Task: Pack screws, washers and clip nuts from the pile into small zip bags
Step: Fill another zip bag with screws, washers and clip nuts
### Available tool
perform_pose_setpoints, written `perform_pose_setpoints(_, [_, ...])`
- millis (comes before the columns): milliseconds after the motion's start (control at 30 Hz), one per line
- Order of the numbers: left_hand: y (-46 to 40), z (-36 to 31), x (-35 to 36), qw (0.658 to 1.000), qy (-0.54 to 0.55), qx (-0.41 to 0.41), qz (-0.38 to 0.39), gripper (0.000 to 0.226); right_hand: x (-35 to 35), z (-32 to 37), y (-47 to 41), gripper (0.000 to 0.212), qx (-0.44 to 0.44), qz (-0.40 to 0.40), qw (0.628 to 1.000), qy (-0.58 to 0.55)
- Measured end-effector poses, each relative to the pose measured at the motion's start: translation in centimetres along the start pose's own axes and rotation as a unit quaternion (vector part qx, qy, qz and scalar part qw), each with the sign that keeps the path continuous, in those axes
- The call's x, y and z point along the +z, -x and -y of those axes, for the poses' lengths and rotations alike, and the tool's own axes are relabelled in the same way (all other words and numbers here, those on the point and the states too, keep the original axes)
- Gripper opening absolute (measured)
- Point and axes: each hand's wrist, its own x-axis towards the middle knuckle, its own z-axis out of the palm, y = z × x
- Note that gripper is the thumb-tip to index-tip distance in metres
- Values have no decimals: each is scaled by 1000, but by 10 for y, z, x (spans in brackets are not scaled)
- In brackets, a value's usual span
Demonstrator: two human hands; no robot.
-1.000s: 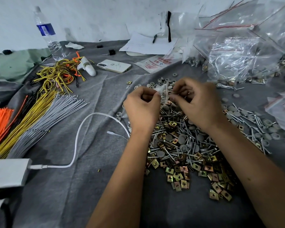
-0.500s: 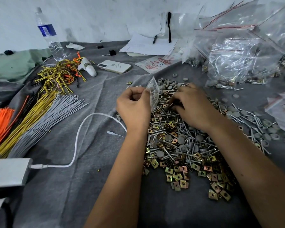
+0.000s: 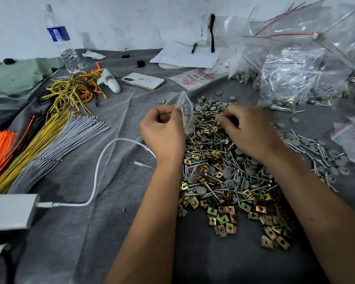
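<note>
Zip bag [image 3: 186, 111], small and clear, hangs from your left hand [image 3: 162, 128], pinched by its edge between thumb and fingers just above the far-left edge of the pile [image 3: 230, 173]. A few grey pieces seem to sit inside it, though the crinkled film makes that hard to confirm. Your right hand [image 3: 248, 130] rests on top of the pile with its fingers curled down into the hardware; you cannot tell from here whether they have hold of anything.

You look to be well short of finished. Filled bags [image 3: 295, 78] are heaped at the far right, yet the pile on the grey cloth [image 3: 74, 232] is large, and a second scatter lies at your right.

The screws [image 3: 203, 193] are slim, bright steel with threaded shanks, lying crisscrossed. The washers [image 3: 228, 173] are matte grey discs, some domed, some cupped. The clip nuts [image 3: 221, 218] are small folded squares with a brassy, iridescent plating and a central hole, thickest along the near edge.
</note>
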Motion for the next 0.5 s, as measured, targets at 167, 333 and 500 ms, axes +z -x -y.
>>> perform_pose_setpoints(167, [-1, -2, -1, 999, 9, 5, -31, 12, 2, -1, -18, 21, 20, 33, 996, 86])
perform_pose_setpoints(333, [0, -3, -2, 1000, 8, 5, -27, 12, 17, -1, -61, 22, 45, 102, 986, 124])
perform_pose_setpoints(500, [-1, -4, -3, 1000, 14, 0, -28, 13, 24, -1, -89, 16, 30, 172, 971, 161])
